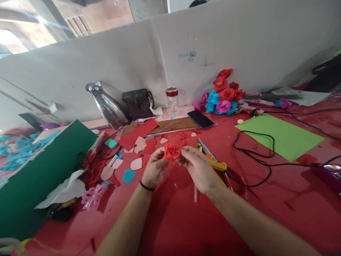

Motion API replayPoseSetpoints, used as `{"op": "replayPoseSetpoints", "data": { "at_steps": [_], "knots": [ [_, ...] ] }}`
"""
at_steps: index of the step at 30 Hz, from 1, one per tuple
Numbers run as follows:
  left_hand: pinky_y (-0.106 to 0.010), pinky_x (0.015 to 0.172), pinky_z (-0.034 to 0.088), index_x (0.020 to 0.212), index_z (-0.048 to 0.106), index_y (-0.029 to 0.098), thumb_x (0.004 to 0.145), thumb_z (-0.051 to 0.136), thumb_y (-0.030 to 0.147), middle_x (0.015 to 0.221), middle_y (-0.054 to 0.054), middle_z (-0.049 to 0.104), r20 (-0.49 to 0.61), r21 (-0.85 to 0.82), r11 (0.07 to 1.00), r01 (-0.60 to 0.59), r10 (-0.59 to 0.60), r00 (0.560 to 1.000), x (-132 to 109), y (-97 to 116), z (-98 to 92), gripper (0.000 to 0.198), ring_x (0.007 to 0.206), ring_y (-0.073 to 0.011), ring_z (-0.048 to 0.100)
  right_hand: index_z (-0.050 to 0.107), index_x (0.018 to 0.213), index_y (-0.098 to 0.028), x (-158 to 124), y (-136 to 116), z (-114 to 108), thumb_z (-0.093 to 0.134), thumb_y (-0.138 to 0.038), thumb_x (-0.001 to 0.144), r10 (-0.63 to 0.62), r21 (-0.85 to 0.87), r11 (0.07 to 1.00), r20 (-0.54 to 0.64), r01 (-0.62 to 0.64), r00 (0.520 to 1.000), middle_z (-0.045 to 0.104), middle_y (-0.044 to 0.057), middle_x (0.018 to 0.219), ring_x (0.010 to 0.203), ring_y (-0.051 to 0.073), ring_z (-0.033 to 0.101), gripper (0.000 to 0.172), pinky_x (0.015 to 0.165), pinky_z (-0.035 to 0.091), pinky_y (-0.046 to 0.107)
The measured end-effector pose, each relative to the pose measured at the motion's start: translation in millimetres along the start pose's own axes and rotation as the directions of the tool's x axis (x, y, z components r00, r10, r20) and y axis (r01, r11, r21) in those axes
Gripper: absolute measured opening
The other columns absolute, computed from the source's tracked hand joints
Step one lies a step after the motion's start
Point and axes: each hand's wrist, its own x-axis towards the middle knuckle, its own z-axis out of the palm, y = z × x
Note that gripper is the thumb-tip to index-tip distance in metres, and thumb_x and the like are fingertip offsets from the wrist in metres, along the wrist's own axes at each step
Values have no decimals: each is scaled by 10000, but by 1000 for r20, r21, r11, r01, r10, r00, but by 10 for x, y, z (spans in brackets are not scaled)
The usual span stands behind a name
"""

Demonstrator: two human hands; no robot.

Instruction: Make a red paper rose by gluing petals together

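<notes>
A small red paper flower (172, 152) with layered petals is held up over the red table, between both hands. My left hand (155, 169) pinches its left side with thumb and fingers; a black band circles that wrist. On the other side, the fingertips of my right hand (198, 167) are closed on the flower's right edge. Just beyond my right hand lie scissors (204, 147) and a yellow-handled glue gun (217, 165), partly covered by the hand. A clear glue stick (195, 193) shows below it. Pink petal cutouts (136, 164) and a blue petal cutout (129, 176) lie left of my left hand.
A green box (53, 170) with blue pieces stands at the left. Behind are a metal flask (109, 106), dark pouch (137, 103), glass jar (173, 101), phone (200, 118) and paper bouquet (223, 96). A black cord (255, 163) loops near a green sheet (285, 135).
</notes>
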Motion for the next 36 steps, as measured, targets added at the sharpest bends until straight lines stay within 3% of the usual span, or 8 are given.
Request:
{"op": "replayPoseSetpoints", "data": {
  "at_steps": [7, 20, 29, 33, 36],
  "knots": [
    [-276, 733, 461, 736, 722, 219, 570, 820, 246, 698, 3, 660, 51, 51, 998, -46, 44, 998, 5, 6, 19, 194, 712, -139, 588, 632, 718, -210, 8, 21, -3, 699, -323, 675, -111, -71, 991, -13, 110, 994, 595, -28, 625, 588, 109, 490, 138, 577, 378, 262],
    [-287, 732, 451, 698, 719, 200, 544, 833, 245, 710, -9, 673, 64, 81, 997, -20, 14, 998, -15, 24, -9, 197, 684, -135, 573, 670, 689, -210, 1, 4, -49, 658, -367, 714, -106, -181, 978, -19, 101, 994, 591, -22, 624, 566, 106, 467, 160, 552, 369, 255],
    [-278, 728, 441, 697, 716, 202, 536, 836, 230, 725, -2, 680, 71, 55, 998, -3, -1, 997, -9, 1, -7, 202, 674, -124, 570, 687, 829, -220, -3, -30, -31, 653, -376, 719, -159, -211, 967, -82, 139, 984, 604, -18, 655, 545, 103, 471, 194, 526, 380, 250],
    [-261, 760, 445, 753, 721, 209, 535, 837, 213, 778, 4, 694, 27, 20, 1000, 4, -5, 1000, -8, -5, -2, 248, 729, -121, 592, 631, 814, -218, -3, -21, -49, 618, -390, 744, -126, -128, 986, -114, 111, 985, 587, -24, 649, 563, 116, 503, 186, 533, 370, 253],
    [-260, 774, 451, 763, 718, 217, 544, 826, 188, 779, 9, 694, 10, -4, 1000, -1, 1, 1000, 1, -5, -5, 246, 744, -124, 601, 601, 760, -211, -7, -10, -47, 618, -380, 730, -63, -133, 990, -65, 54, 996, 586, -21, 645, 594, 128, 516, 172, 556, 369, 260]
  ]
}}
